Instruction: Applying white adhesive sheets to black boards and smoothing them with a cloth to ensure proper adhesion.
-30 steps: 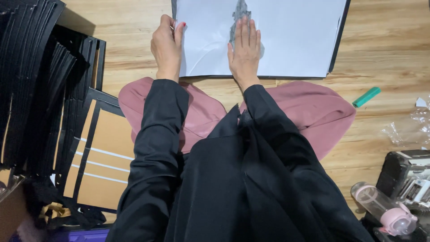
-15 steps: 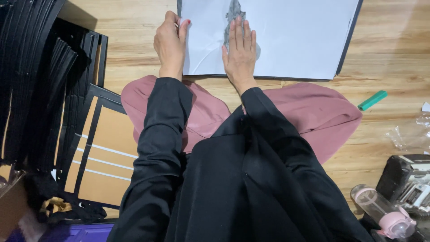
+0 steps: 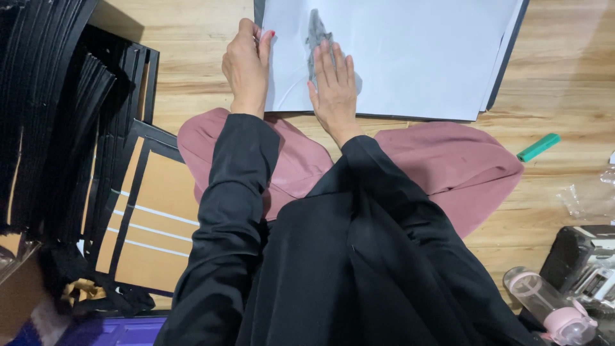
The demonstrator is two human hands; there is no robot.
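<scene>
A wooden floor carries everything here. Along its left edge stands a thick stack of black frames, packed upright and leaning. Just beside them, lower down, a brown backing board with white stripes lies flat inside a black frame. Near the right edge a small green marker lies tilted on the boards, with a crumpled clear plastic wrapper below it. In the bottom right corner a clear bottle with a pink cap lies on its side, touching a black box. A purple item shows at the bottom edge
</scene>
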